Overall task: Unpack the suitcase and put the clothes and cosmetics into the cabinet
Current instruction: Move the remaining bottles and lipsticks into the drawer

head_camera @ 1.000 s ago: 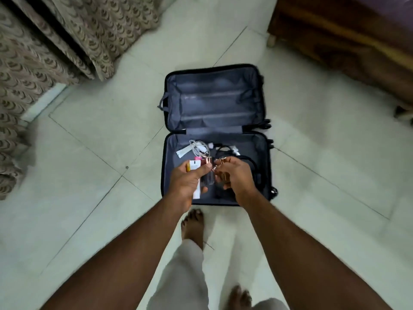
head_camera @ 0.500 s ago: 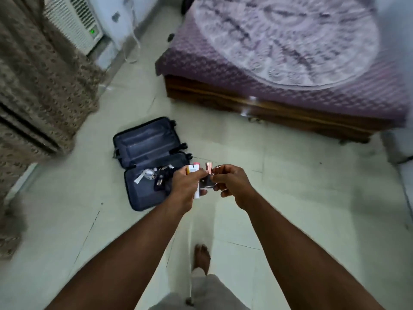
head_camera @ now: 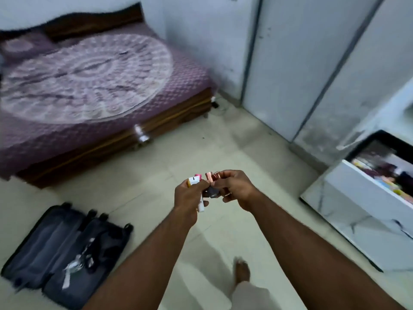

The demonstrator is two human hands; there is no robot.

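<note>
Carrying cosmetics (head_camera: 202, 186) gripped in left hand (head_camera: 188, 195) and right hand (head_camera: 237, 189); open cabinet (head_camera: 357, 202) lies right of them, right hand nearer.

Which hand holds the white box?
The left hand grips the white box. The right hand pinches a copper-capped cosmetic instead.

**A:** what kind of place am I steering through here?

**B:** home bedroom from my feed. I've got a low wooden bed (head_camera: 93, 135) with a purple patterned bedspread (head_camera: 89, 77), pale floor tiles (head_camera: 201, 142), tall grey wardrobe doors (head_camera: 290, 63), and an open suitcase (head_camera: 55, 242) flat on the floor.
</note>
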